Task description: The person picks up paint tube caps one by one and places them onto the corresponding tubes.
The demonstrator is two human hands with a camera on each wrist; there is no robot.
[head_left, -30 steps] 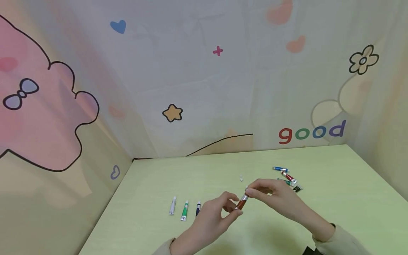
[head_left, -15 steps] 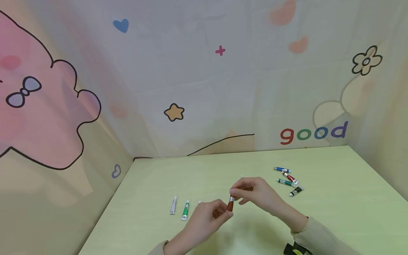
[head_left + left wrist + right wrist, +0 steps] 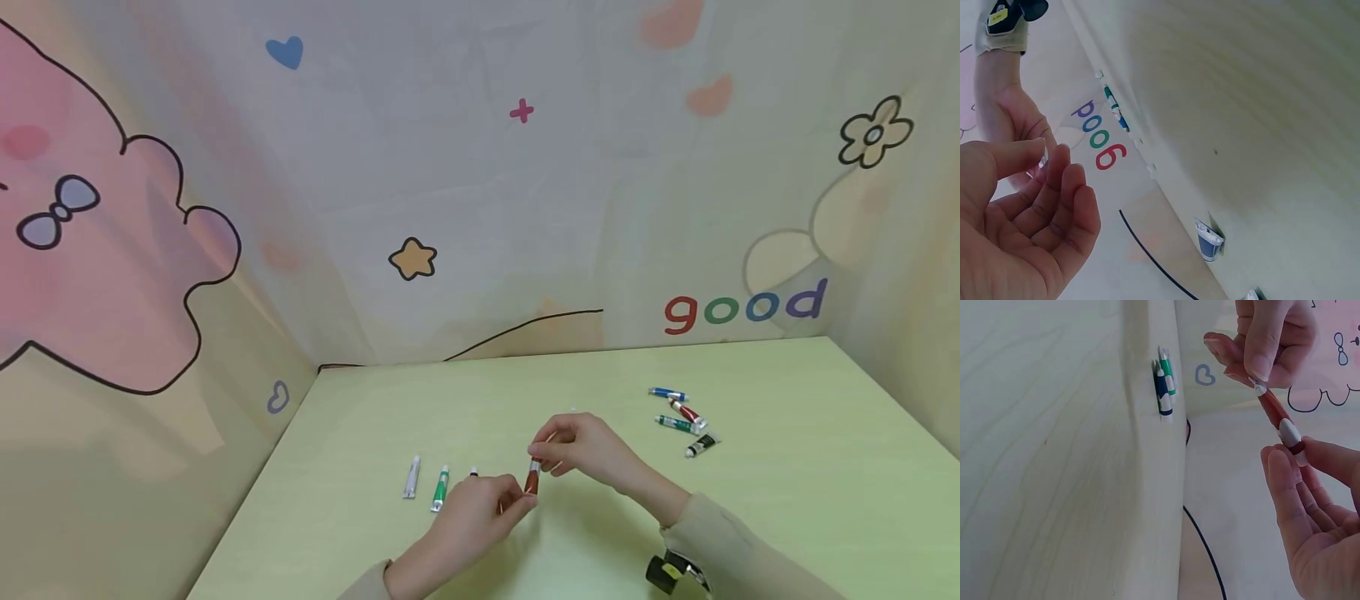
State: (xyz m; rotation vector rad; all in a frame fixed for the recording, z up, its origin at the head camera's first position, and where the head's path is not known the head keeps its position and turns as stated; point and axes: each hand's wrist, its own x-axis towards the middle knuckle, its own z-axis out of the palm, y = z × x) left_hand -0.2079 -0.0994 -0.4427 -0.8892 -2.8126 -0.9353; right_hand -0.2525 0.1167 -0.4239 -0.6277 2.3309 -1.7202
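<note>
- Left hand [image 3: 472,512], nearest the person, pinches the lower end of the red tube [image 3: 532,481] between thumb and fingertips
- The red tube stands nearly upright just above the table [image 3: 787,467], held between both hands at mid-table
- Right hand [image 3: 581,442] pinches the tube's top end with thumb and forefinger; the right wrist view shows the grip on its white tip
- Left of the hands a white tube [image 3: 410,477], a green tube [image 3: 439,488] and a dark blue tube [image 3: 473,472] lie side by side, the last partly hidden by the left hand
- Farther right, four tubes lie close together: black [image 3: 699,446], green [image 3: 674,424], red [image 3: 687,412], blue [image 3: 667,393]
- Beyond the table, a wall [image 3: 480,183] with "good" printed on it
</note>
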